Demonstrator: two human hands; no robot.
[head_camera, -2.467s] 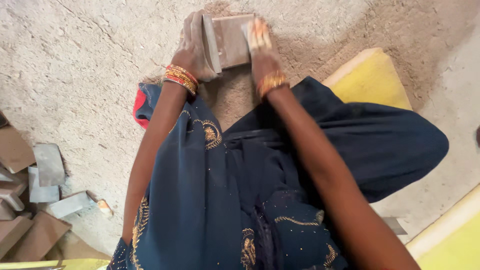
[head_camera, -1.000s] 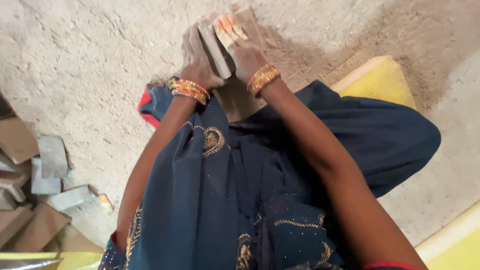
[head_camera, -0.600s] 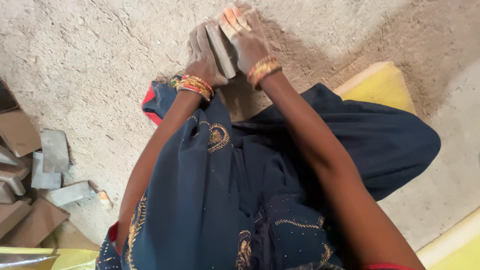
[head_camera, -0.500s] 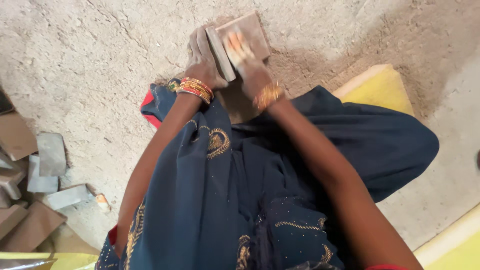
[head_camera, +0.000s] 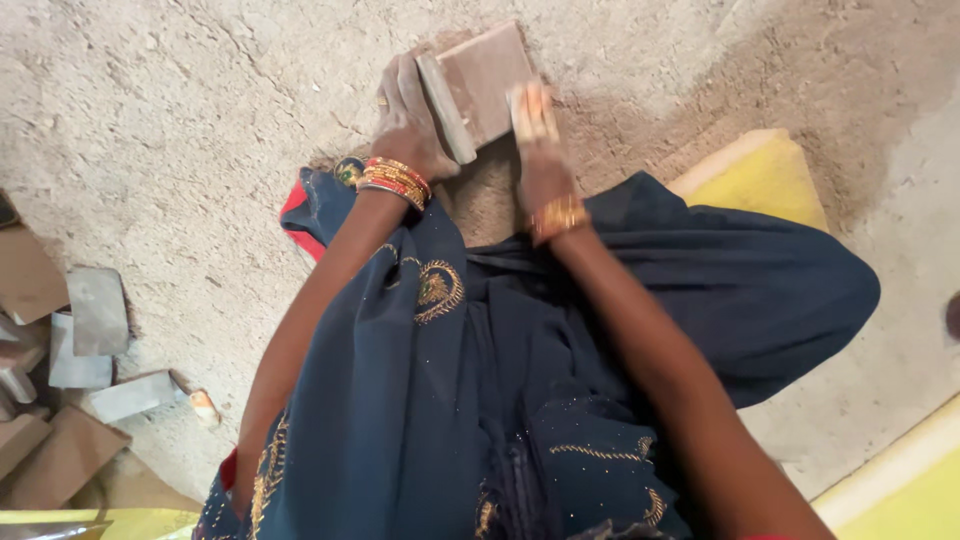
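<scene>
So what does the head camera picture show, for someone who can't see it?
Seen from above, a person's left hand and right hand hold a flat brownish-grey block between them on gritty ground. More grey blocks lie at the left edge, and a dark blue embroidered garment fills the foreground.

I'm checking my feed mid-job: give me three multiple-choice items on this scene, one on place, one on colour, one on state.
1. Where do the loose grey and brown blocks lie?
A. at the picture's left edge
B. on the yellow board
C. on the person's lap

2. What colour is the flat board beside the dark blue garment?
A. green
B. yellow
C. white

3. How is the flat brown square slab held?
A. lying untouched
B. by one hand only
C. between both hands

A: the blocks sit piled at far left on the sandy ground.
B: its bare surface is yellow.
C: the left hand and right hand flank it.
</scene>
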